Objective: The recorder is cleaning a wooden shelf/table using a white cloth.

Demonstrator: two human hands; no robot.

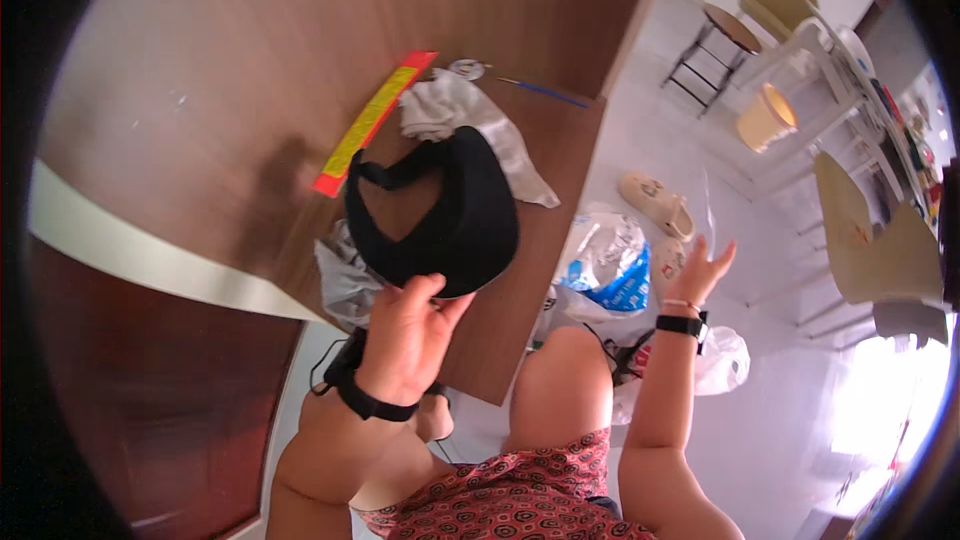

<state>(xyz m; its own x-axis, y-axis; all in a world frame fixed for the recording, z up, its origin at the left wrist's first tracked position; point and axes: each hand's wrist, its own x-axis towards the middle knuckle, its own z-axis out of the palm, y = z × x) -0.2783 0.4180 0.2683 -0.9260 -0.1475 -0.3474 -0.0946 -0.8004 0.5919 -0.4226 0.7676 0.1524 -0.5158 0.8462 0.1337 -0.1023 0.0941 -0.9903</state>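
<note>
My left hand (410,330) grips the brim of a black sun visor (480,225), thumb on top, and holds it above a wooden shelf. The visor's open band curls at its far left. A crumpled pale grey cloth (490,130) lies just beyond it. My right hand (698,275) is raised over the floor at the right, its fingers apart. A thin, clear streak (709,205) rises by its fingertips; what it is, and whether the hand touches it, I cannot make out.
On the wooden shelf (485,360) are a red-and-yellow strip (375,125), a blue thin stick (545,92) and a grey plastic bag (345,275). A blue-and-white bag (615,270) and a cream clog (655,205) lie on the floor. Farther right stand a stool (730,30), a yellow bucket (768,120) and chairs.
</note>
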